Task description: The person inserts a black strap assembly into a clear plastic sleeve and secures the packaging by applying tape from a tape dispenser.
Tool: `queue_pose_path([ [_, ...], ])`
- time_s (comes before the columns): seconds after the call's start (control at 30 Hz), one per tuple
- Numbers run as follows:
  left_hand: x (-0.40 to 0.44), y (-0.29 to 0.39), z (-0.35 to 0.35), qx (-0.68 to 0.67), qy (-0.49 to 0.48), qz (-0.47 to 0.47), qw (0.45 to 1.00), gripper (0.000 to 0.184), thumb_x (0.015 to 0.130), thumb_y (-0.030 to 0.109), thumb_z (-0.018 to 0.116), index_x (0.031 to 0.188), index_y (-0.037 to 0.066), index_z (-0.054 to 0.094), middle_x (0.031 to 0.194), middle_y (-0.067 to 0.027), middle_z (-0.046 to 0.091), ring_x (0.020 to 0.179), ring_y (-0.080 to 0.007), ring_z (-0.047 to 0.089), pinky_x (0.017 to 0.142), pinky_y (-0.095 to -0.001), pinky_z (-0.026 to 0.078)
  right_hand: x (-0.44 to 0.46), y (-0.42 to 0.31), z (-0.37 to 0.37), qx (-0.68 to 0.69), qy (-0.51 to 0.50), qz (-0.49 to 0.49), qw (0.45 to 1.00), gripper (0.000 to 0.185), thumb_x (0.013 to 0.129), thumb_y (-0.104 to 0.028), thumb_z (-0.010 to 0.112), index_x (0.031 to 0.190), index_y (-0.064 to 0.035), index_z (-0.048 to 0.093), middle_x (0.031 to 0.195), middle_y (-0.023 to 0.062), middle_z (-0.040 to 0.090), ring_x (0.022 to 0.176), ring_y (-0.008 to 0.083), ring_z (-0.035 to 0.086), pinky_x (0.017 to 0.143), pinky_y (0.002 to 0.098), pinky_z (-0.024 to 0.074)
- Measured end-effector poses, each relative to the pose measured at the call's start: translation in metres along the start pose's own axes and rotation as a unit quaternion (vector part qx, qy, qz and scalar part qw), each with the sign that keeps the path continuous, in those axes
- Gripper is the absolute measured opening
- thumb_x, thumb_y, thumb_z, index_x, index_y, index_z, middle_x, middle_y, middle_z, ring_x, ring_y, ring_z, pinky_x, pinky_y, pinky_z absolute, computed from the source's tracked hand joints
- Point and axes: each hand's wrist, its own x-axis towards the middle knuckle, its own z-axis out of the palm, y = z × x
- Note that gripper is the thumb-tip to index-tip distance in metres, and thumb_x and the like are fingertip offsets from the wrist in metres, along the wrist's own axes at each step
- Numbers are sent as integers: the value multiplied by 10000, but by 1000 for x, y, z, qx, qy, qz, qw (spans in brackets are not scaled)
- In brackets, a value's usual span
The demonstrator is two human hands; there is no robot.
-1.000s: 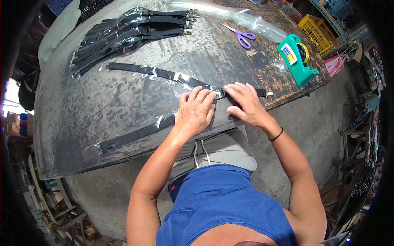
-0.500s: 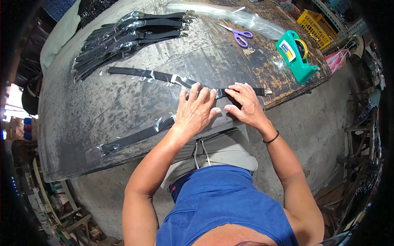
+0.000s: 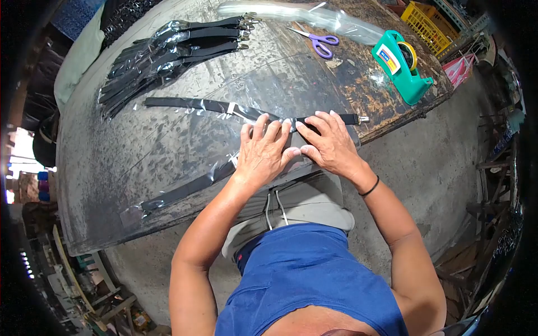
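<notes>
A pair of black suspenders in clear plastic lies on the worktable, with one strap (image 3: pixel 188 103) running across under my fingers and another strap (image 3: pixel 190 186) along the near edge. My left hand (image 3: pixel 261 150) rests palm down, its spread fingertips pressing the plastic-covered middle where the straps meet. Beside it, my right hand (image 3: pixel 332 141) lies with fingers stretched over the strap, covering part of it. Beyond the right fingers, a short strap end with a metal clip (image 3: pixel 363 119) sticks out. The two thumbs are close together. What lies beneath both palms is hidden.
Several wrapped black suspenders (image 3: pixel 174 53) are piled at the far left of the table (image 3: pixel 106 185). Purple-handled scissors (image 3: pixel 321 46), clear plastic sleeves (image 3: pixel 342 23) and a green tape dispenser (image 3: pixel 416 87) lie along the far right. A yellow crate (image 3: pixel 427 27) stands beyond the table.
My right hand has slid slightly left along the strap, narrowing the gap between my thumbs. My left hand stays on the plastic. The whole view has shifted a little.
</notes>
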Motion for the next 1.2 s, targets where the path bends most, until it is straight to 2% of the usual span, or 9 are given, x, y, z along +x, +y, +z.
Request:
queue_pose_path([
  [0.37,-18,15,-18,-32,124,-21,992,569,861,424,698,1304,81,595,1306,-133,516,1277,-329,435,1040,-482,336,-4,5,-3,68,7,26,997,557,905,-346,655,1376,-74,537,1334,127,534,1314,364,447,1142,530,312],
  [0.43,-38,28,-40,-242,93,25,965,463,836,368,741,1169,56,661,1203,-132,583,1174,-331,535,972,-456,424,-7,8,-6,79,16,27,996,562,901,-305,673,1383,-52,533,1337,152,541,1308,379,461,1139,519,322],
  [0.5,-52,43,-85,-501,-42,113,857,342,837,334,767,1024,56,700,1055,-132,643,1040,-333,611,886,-444,488,-10,11,-8,166,65,30,983,549,877,-227,707,1365,-33,547,1321,168,558,1300,378,472,1136,500,335],
  [0.6,-74,56,-130,-764,-154,285,558,358,979,333,640,927,-16,697,973,-149,661,923,-351,630,830,-454,496,-19,3,-30,197,110,74,971,409,859,-110,722,1252,-25,642,1196,156,632,1161,354,574,1021,441,446],
  [0.7,-89,47,-157,-752,-112,322,564,483,968,453,626,912,-18,712,972,-167,696,874,-329,652,749,-417,502,-40,17,-52,230,166,188,940,225,898,-34,692,1122,-30,717,1026,95,682,848,201,649,742,305,529],
  [0.8,-98,30,-166,-768,-72,368,519,522,881,543,703,885,23,738,883,-94,691,816,-266,619,714,-426,482,-58,45,-82,249,293,263,885,153,952,-46,660,1091,-14,716,854,-1,634,719,47,547,595,200,438],
  [0.97,-98,23,-166,-774,-95,344,524,453,923,464,676,845,23,742,871,-103,696,790,-265,608,684,-399,469,-73,121,-161,205,452,316,809,140,970,-108,649,1035,0,712,789,-17,605,694,45,517,600,206,414],
  [1.1,-94,29,-176,-754,-114,322,561,351,933,325,607,819,20,738,910,-123,716,723,-266,587,668,-401,456,-80,194,-189,188,347,393,830,165,952,-126,631,1031,-10,718,813,-26,618,712,54,524,652,233,442],
  [1.2,-95,19,-173,-751,-125,370,533,335,927,287,570,792,20,722,903,-130,714,711,-277,590,662,-400,446,-62,215,-189,176,269,417,850,214,940,-185,646,1028,-4,717,888,10,670,820,92,570,735,278,471],
])
